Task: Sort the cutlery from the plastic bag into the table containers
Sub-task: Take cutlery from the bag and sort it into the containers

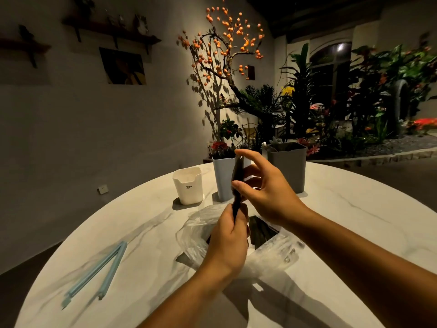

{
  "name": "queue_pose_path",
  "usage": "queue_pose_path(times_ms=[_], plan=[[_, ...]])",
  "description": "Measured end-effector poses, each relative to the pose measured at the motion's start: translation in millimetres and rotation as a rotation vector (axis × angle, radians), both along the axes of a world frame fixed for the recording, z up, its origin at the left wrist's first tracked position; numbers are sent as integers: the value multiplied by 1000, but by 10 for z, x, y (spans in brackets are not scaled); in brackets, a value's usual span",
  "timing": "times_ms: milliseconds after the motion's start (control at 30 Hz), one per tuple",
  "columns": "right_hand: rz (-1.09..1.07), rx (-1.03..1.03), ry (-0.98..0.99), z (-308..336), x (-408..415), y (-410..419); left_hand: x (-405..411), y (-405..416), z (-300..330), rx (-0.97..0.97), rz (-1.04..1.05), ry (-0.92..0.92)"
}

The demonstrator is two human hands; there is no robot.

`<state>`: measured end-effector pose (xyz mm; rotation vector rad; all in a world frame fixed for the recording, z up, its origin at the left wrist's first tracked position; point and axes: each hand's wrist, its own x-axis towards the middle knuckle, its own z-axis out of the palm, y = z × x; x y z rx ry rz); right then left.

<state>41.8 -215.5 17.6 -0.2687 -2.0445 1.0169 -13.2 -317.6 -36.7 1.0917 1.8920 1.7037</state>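
A dark spoon [237, 172] stands upright above the clear plastic bag [272, 254]. My left hand [228, 240] grips its handle low down, over the bag. My right hand [262, 188] pinches the spoon's bowl between thumb and forefinger. More dark cutlery [261, 229] shows inside the bag's opening. Behind the hands stand three containers: a short white one [188, 185] at the left, a tall pale blue one [222, 178] in the middle, and a grey one [289, 166] at the right.
A pale blue bag clip [101, 275] lies open on the round white marble table [343, 209] at the front left. Potted plants and a tree with orange fruit stand beyond the table's far edge.
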Motion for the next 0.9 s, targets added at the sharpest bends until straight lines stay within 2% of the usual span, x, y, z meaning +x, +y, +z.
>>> queue_pose_path(times_ms=[200,500,700,900], plan=[[42,17,-19,264,30,124,-1,138,184,30,0,-25],[-44,45,57,541,100,385,-54,473,413,35,-75,63],[-63,63,36,721,166,606,-84,741,571,8,-90,164],[-135,118,56,809,125,858,-168,1051,655,10,-159,142]])
